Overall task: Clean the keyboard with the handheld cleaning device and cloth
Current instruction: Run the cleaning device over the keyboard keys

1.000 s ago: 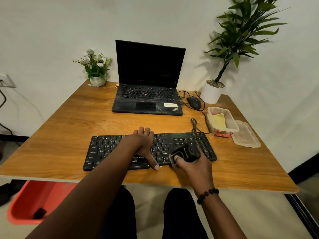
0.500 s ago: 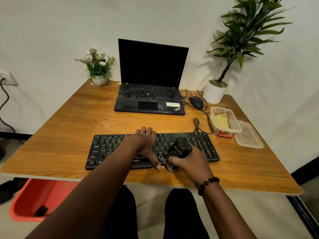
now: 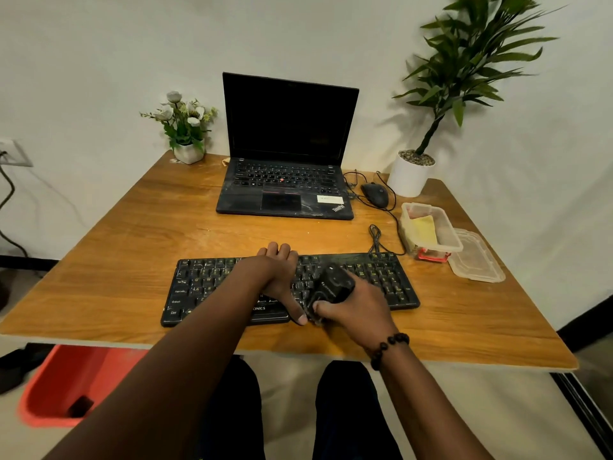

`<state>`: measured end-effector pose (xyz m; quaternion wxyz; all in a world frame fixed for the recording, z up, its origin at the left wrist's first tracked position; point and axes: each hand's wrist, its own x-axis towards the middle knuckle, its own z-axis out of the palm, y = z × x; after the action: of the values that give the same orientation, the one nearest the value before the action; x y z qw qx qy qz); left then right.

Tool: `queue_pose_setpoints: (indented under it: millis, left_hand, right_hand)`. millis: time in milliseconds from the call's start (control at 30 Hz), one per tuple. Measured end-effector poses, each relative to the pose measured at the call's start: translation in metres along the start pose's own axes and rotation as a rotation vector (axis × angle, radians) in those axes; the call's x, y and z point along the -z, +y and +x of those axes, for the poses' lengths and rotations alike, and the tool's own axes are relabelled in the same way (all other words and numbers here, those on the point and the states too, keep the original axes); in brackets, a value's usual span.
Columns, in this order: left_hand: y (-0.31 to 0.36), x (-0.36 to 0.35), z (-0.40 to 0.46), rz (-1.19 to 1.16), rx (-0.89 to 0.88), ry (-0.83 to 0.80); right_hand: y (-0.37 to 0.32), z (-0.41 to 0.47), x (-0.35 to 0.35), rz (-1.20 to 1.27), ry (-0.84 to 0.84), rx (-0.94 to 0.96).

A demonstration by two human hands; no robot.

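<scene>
A black keyboard lies along the near edge of the wooden table. My left hand rests flat on its middle keys, fingers over the far edge and thumb at the near edge, pinning it. My right hand grips a black handheld cleaning device, its nose pointing down onto the keys just right of my left thumb. A yellow cloth sits in a clear plastic box at the right.
An open black laptop stands behind the keyboard, with a wired mouse and cables to its right. The box lid lies by the box. A white plant pot and flower pot stand at the back. A red bin sits underneath.
My right hand has slid the cleaning device leftward across the keys, from the right section toward my left thumb. My left hand has stayed on the keyboard.
</scene>
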<state>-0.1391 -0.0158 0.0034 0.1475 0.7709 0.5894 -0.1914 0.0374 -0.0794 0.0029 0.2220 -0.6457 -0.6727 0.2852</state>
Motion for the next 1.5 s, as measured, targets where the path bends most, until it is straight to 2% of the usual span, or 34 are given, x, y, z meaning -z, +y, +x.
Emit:
queue_pose_setpoints:
  millis: [33, 133, 200, 400, 567, 733, 867, 1067, 1200, 1333, 1500]
  left_hand:
    - [-0.001, 0.000, 0.000, -0.001, -0.003, 0.006]
    - [-0.003, 0.001, 0.000, -0.010, -0.004, 0.019]
    - [-0.003, -0.002, 0.001, -0.018, -0.002, 0.011]
    - [0.001, -0.001, -0.003, -0.022, -0.001, 0.013]
    - [-0.001, 0.000, -0.002, -0.022, 0.011, 0.005]
    - [0.000, -0.002, -0.002, -0.018, 0.003, 0.002]
    - [-0.005, -0.004, -0.002, -0.037, 0.021, 0.014]
    - [-0.015, 0.004, -0.008, 0.032, 0.077, -0.017]
    - [-0.014, 0.000, -0.006, 0.054, 0.075, -0.012]
    - [-0.018, 0.000, -0.009, 0.038, 0.080, -0.024]
    - [-0.015, 0.001, -0.008, 0.059, 0.089, -0.035]
  right_hand:
    - [0.003, 0.000, 0.007, 0.044, 0.012, -0.020]
    - [0.007, 0.007, 0.018, 0.151, 0.214, -0.083]
    - [0.004, 0.008, 0.010, 0.142, 0.257, -0.075]
    - [-0.007, 0.015, 0.004, -0.059, 0.058, 0.077]
    - [-0.010, 0.021, 0.014, -0.147, 0.086, 0.111]
    - [-0.014, 0.021, 0.025, -0.214, -0.125, 0.147]
    - [-0.013, 0.029, 0.043, -0.127, 0.017, 0.134]
    - [-0.015, 0.032, 0.030, -0.090, -0.196, 0.322]
    - [-0.011, 0.040, 0.025, -0.182, -0.169, 0.420]
    - [-0.009, 0.053, 0.033, -0.294, -0.183, 0.423]
    - [-0.008, 0.050, 0.033, -0.186, -0.207, 0.411]
